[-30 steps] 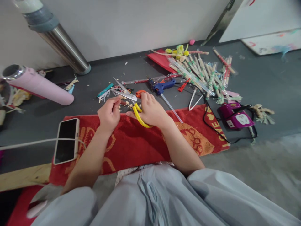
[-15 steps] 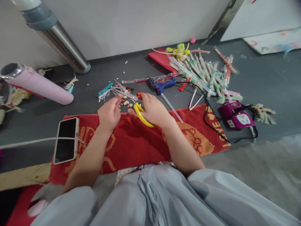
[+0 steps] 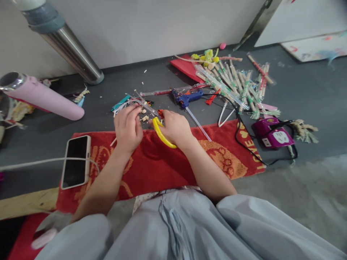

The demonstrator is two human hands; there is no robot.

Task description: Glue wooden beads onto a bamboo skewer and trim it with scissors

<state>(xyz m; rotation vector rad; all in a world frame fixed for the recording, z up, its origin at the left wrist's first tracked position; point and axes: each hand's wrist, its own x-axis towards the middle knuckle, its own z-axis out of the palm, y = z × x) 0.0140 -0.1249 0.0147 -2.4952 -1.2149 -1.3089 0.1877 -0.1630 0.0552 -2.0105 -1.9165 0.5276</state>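
My right hand (image 3: 177, 128) is closed around scissors with a yellow handle loop (image 3: 162, 135) and an orange part by the fingertips. The scissor blades (image 3: 148, 105) point up and left over the grey table. My left hand (image 3: 128, 128) is closed, fingertips beside the blades, with a thin pale strip (image 3: 113, 142) sticking out on its lower left side. Small cream-coloured bits (image 3: 145, 118) lie between the two hands. Behind my left hand are white strands (image 3: 123, 107) and a teal piece (image 3: 119, 103). Beneath both wrists spreads a red towel (image 3: 157, 166).
A blue glue gun (image 3: 191, 98) with a glue stick lies right of my hands. Several wrapped sticks (image 3: 230, 79) are piled behind it. A purple power socket (image 3: 272, 133) stands at right, a phone (image 3: 77, 160) at left. A pink bottle (image 3: 51, 97) and a steel tube (image 3: 78, 54) are farther left.
My left hand has turned and risen slightly, and a pale strip now shows below it. The scissors in my right hand have shifted a little to the left.
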